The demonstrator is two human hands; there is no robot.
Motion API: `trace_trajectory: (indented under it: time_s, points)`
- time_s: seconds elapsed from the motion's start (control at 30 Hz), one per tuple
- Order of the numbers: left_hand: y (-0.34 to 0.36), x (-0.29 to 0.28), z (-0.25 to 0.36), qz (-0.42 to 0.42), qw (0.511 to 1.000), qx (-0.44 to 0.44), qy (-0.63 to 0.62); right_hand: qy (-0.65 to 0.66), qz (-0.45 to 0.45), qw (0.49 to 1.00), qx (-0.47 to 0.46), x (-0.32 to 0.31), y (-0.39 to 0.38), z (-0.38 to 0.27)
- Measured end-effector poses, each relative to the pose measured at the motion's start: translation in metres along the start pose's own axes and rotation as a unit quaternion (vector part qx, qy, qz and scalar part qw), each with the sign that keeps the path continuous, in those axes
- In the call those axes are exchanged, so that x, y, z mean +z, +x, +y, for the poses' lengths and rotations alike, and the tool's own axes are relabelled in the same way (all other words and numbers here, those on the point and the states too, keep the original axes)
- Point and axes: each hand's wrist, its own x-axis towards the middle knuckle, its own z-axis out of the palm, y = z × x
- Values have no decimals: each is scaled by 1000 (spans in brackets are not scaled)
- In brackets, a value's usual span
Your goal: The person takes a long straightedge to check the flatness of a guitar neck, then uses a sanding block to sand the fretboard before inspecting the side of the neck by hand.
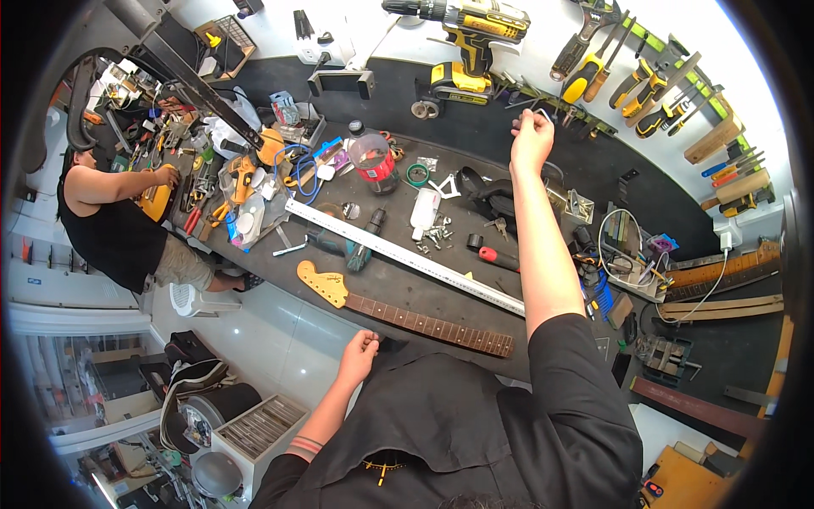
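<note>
My right hand (532, 142) is raised at the wall tool rack, its fingers closed on a small bent metal hex key (544, 115). Low in front of the bench, my left hand (359, 352) has its fingers curled together; whether anything is in them I cannot make out. Nearest to it lies a guitar neck (428, 323) with a dark fretboard, its pale headstock (322, 284) pointing left. Behind the neck, a long straightedge ruler (398, 254) runs slantwise across the bench. A dark-green power tool (365, 242) sits partly beneath or beside the ruler.
A cordless drill (475, 42) and several screwdrivers (585, 76) hang on the wall. Keys (498, 226), small metal parts (437, 232) and a plastic jar (375, 161) stand on the bench (407, 284). At far left another person (110, 212) works over a yellow object. A small vise (670, 356) lies right.
</note>
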Motion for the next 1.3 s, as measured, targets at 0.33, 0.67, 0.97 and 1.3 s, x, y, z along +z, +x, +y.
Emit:
trace_trajectory:
  time_s: [0.33,0.67,0.97,1.3]
  points:
    - [0,-17,10,19,999,22,18,13,0,996,92,-2,6,13]
    - [-4,-22,-6,25,999,6,19,58,0,993,106,-5,10,2]
    - [-8,-22,-15,46,999,3,24,163,-36,947,273,-10,19,-28]
    - [-5,-26,-13,54,998,1,34,332,-32,875,351,-25,29,-19]
